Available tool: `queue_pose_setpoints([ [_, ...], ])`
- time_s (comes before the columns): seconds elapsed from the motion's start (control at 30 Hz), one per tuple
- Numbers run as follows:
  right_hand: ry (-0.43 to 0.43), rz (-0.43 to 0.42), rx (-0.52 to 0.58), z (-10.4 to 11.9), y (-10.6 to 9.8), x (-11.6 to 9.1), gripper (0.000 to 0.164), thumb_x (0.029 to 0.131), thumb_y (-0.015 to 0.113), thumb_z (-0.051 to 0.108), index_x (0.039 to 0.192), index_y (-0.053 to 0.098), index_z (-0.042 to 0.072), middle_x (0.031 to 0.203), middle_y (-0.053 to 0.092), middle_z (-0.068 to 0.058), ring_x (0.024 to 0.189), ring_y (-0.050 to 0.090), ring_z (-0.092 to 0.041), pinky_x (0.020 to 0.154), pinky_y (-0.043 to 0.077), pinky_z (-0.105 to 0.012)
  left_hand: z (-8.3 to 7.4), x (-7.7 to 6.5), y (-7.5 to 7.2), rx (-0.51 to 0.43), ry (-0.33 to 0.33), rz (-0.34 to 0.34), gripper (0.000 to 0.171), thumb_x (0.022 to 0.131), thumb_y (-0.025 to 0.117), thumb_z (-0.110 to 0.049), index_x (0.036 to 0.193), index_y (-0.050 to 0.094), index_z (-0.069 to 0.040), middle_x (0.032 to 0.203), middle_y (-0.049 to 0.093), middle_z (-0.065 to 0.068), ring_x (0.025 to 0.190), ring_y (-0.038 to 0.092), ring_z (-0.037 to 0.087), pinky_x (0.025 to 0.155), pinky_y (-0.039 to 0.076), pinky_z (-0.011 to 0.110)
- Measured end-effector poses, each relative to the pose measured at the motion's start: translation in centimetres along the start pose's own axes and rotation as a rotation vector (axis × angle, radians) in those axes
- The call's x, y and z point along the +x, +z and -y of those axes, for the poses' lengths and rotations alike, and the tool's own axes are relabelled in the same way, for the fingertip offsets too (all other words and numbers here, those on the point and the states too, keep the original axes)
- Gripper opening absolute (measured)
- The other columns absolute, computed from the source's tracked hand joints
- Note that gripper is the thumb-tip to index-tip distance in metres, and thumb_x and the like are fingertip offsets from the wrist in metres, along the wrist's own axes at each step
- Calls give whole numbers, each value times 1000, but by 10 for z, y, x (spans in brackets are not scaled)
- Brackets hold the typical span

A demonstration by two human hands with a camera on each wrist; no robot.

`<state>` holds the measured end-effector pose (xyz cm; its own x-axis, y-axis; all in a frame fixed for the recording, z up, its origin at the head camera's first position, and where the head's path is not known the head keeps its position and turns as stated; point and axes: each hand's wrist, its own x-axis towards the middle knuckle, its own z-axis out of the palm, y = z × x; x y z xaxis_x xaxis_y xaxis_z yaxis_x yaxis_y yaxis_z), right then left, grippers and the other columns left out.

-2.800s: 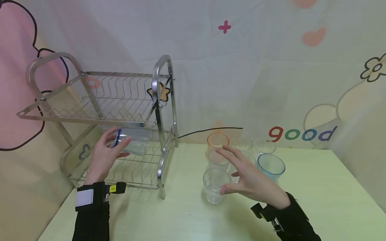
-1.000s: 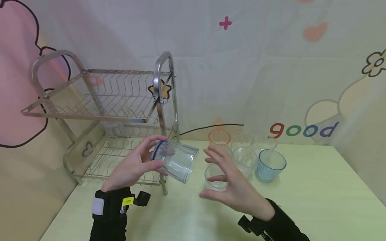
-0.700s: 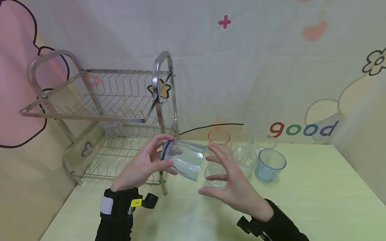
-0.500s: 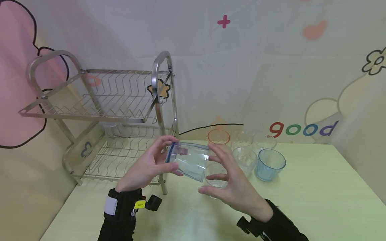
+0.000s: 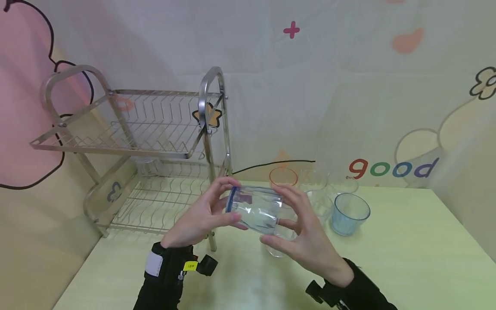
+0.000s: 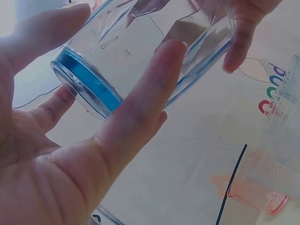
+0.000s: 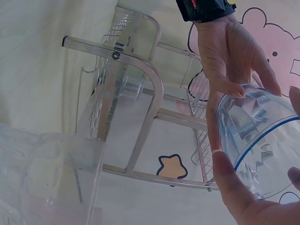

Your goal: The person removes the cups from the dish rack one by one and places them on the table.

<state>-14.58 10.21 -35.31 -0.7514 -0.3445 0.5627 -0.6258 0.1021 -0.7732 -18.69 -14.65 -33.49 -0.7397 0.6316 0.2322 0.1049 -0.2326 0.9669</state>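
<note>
A clear drinking glass [image 5: 255, 213] with a blue band at its base lies sideways in the air between my two hands. My left hand [image 5: 197, 221] grips the base end, thumb in front and fingers behind; the left wrist view shows the blue base [image 6: 89, 77] beside that palm. At the mouth end, my right hand [image 5: 311, 239] holds the rim between thumb and fingers. In the right wrist view the right thumb [image 7: 229, 180] lies against the glass's blue-edged rim [image 7: 253, 143]. Part of the right-hand fingers is hidden behind the glass.
A two-tier metal dish rack [image 5: 116, 150] stands at the left, with an upturned clear glass [image 5: 147, 165] on its lower tier. Several glasses stand right of it, including a red-rimmed one [image 5: 283, 176], a light-blue one [image 5: 350, 217] and a clear one [image 5: 276, 252] partly behind my right hand.
My left hand has drawn the glass out of the rack's lower tier and carried it right to my right hand. My right hand, previously apart from it, now holds its rim.
</note>
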Motion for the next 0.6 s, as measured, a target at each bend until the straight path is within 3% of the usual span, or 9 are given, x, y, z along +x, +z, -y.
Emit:
queue_pose_setpoints([
  [0.27, -17, -23, -14, 1, -3, 1, 88, 74, 83, -3, 147, 37, 15, 146, 31, -7, 127, 41, -27, 83, 56, -41, 4, 5, 2, -2, 11, 11, 63, 90, 70, -6, 139, 30, -8, 146, 27, 19, 127, 44, 42, 84, 52, 57],
  [0.6, -21, -52, -73, 2, -7, 1, 87, 72, 84, -3, 146, 40, 10, 144, 33, -4, 125, 39, -29, 83, 56, -41, 9, 8, 0, 77, -13, -26, 62, 89, 73, -11, 138, 36, -14, 145, 31, 15, 137, 37, 33, 94, 49, 49],
])
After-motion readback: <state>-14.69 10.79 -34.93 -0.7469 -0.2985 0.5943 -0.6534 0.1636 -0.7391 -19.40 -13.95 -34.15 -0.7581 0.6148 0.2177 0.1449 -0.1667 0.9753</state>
